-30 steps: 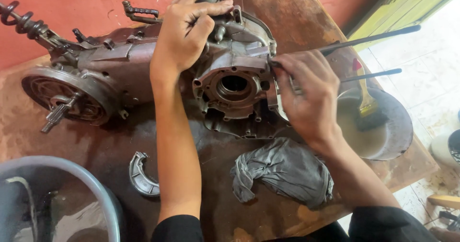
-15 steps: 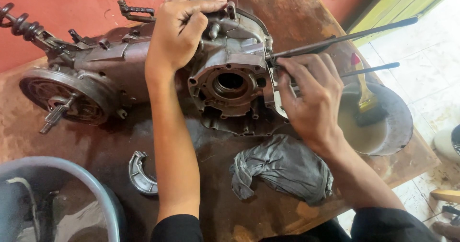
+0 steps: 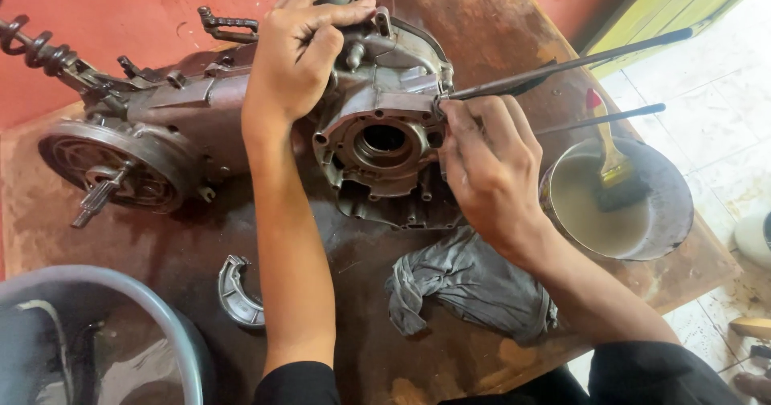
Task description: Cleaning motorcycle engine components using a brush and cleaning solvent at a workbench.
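**A:** Head view is all I'm getting from here. What's the left hand doing?

**B:** I'm seeing the left hand (image 3: 301, 48) reaching over the top of the greasy grey metal scooter engine case (image 3: 377, 124), fingers curled and pressing down on its upper edge, so it's gripping the casing. The engine is lying on its side across the rusty brown wooden table (image 3: 482, 20), with the round bore opening facing up at me and the drum-shaped rear hub (image 3: 112, 168) sitting at the left end.

**A:** And the right?

**B:** The right hand (image 3: 490, 172) is resting against the right flank of the case, fingers bunched together and pinching the near end of a long thin dark metal rod (image 3: 562, 66) right where it's meeting the casing. A second thin rod (image 3: 602, 118) is poking out just below it; can't tell if the hand is holding that one too.

**A:** Other stuff around?

**B:** A crumpled grey rag (image 3: 470, 284) is lying just under the right wrist. A round metal bowl of cloudy liquid (image 3: 671, 212) is sitting to the right with a yellow-handled paintbrush (image 3: 614, 168) in it. A curved grey brake shoe (image 3: 237, 297) is lying near the left forearm, and a blue-grey plastic tub (image 3: 173, 325) is filling the bottom left corner.
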